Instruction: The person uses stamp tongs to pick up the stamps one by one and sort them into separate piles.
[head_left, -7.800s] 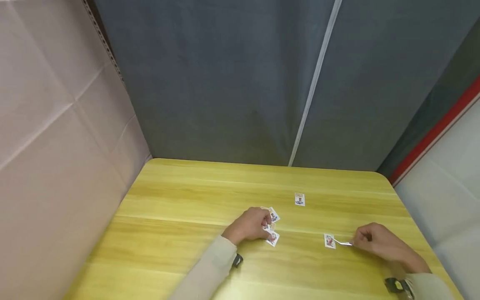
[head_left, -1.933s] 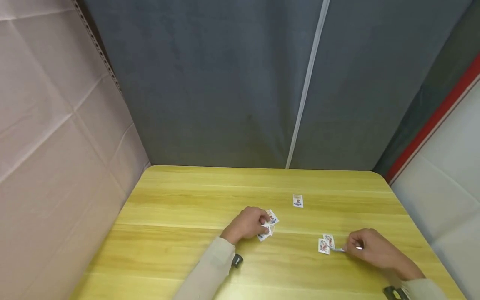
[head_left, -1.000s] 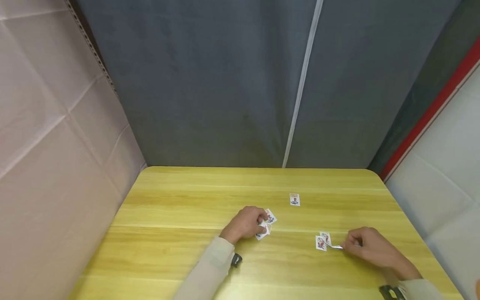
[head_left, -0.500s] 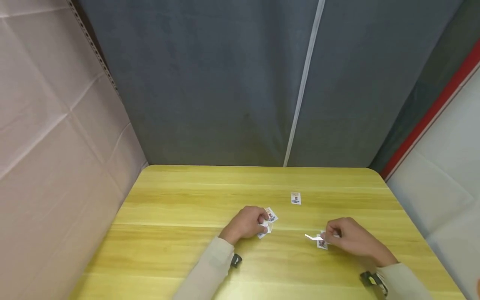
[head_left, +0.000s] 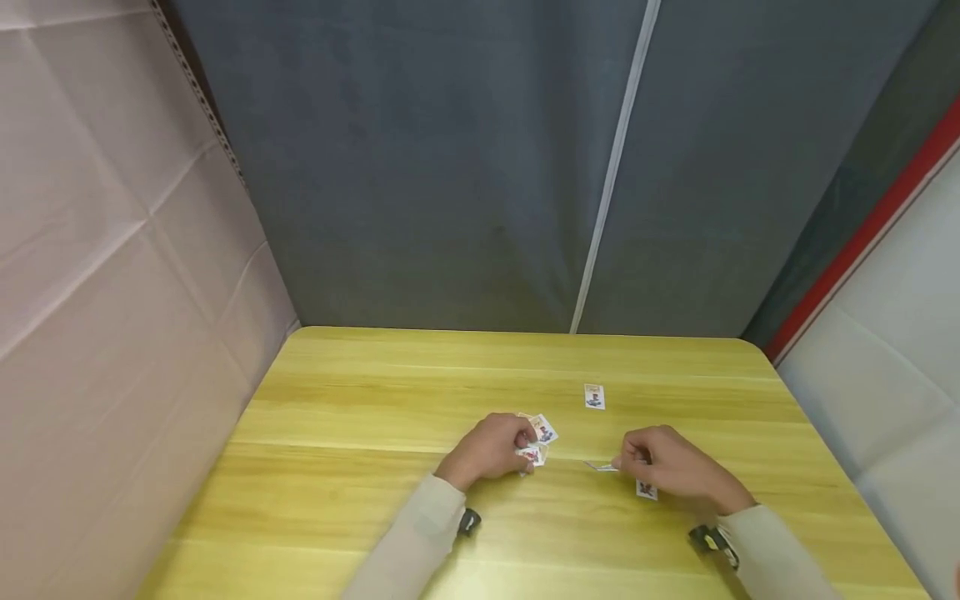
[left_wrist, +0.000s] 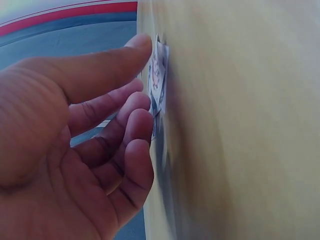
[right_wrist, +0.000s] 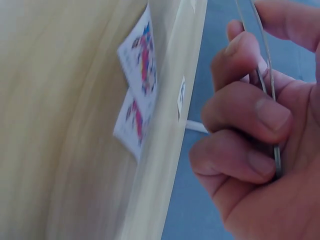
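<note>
On the left side of the wooden table (head_left: 337,417), the left hand (head_left: 489,448) rests near the middle of the tabletop with its fingers bent, and the fingertips (left_wrist: 142,117) press on a small bunch of picture stickers (head_left: 537,442), which lie flat on the wood; I cannot tell if the thumb pinches them or only touches. A little to the right, the right hand (head_left: 671,467) has its fingers curled around thin metal tweezers (head_left: 600,467), and the tips point left, toward the left hand, and stay apart from the bunch. Two more stickers (right_wrist: 137,100) lie overlapped on the table just beside this hand, partly under it in the head view. One single sticker (head_left: 594,397) lies farther back, well apart from both hands.
</note>
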